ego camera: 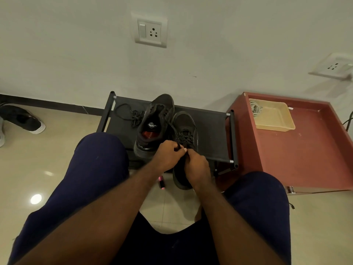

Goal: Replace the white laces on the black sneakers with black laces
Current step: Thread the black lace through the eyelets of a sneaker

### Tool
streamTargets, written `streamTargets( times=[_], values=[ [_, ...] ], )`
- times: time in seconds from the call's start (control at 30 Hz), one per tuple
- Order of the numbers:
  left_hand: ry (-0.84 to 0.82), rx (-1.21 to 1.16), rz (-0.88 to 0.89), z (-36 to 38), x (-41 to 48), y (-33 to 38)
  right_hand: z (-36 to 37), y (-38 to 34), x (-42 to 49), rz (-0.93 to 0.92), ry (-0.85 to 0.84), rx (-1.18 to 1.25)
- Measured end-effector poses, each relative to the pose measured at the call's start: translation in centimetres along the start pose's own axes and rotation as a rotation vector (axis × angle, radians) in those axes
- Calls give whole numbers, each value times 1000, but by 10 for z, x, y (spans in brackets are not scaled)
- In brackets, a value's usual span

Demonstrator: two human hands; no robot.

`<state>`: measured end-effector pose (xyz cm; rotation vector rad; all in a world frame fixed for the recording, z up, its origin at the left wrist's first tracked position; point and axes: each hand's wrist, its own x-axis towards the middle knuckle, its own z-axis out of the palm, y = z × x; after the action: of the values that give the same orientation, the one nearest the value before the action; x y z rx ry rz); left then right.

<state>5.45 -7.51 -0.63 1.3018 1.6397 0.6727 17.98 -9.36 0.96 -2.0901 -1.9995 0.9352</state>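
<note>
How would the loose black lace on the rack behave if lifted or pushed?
The loose black lace lies in slack loops and a tangle, so it would probably droop limply and may snag on itself. It looks thin, so likely very light; a push would probably bunch it on the rack.

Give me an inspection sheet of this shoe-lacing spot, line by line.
Surface: black rack, fabric top, holding both sneakers.
Job's things: right sneaker, black threaded lace in its eyelets; left sneaker without lace; loose lace beside it; white laces nothing seen.
Clutter: pink item on floor below the hands.
Grips: left hand and right hand both pinch the threaded lace.
Cables: pale coil in tan tray; dark cable at right edge.
Surroundings: red cabinet, wall socket, another shoe on floor.
</note>
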Motion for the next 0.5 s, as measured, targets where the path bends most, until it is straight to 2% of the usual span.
streamTargets(
  times=[0.13, 0.27, 0.4, 0.5],
  values=[
    [-46, 36, 10, 0, -5, -3, 0, 0, 3, 35, 39, 49],
    [64, 55, -9, 3, -13, -3, -3, -5, 4, 3, 17, 15],
    [230, 180, -3, 8, -17, -3, -3, -10, 3, -16, 33, -6],
    [284, 191, -19, 11, -18, -1, -6, -10, 1, -9, 70, -5]
  ],
)
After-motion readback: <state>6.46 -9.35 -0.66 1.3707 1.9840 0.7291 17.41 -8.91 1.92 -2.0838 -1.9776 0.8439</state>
